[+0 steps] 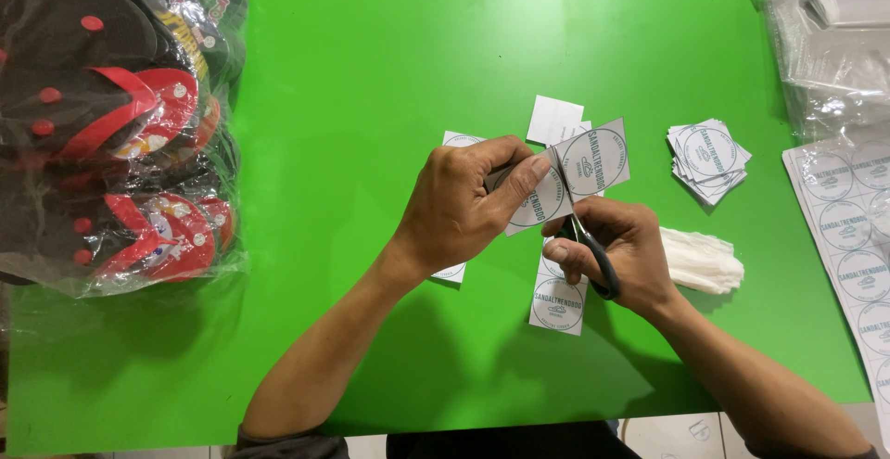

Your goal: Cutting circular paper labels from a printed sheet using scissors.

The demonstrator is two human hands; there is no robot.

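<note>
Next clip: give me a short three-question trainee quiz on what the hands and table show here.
1. True or false: the right hand holds black-handled scissors.
2. What does the left hand grip? A) a strip of round-printed labels B) a sandal C) a white cloth
3. Where is the stack of cut label squares relative to the hands: left or right on the green table?

Key: 1 true; 2 A; 3 right, beside the uncut label sheet.
</note>
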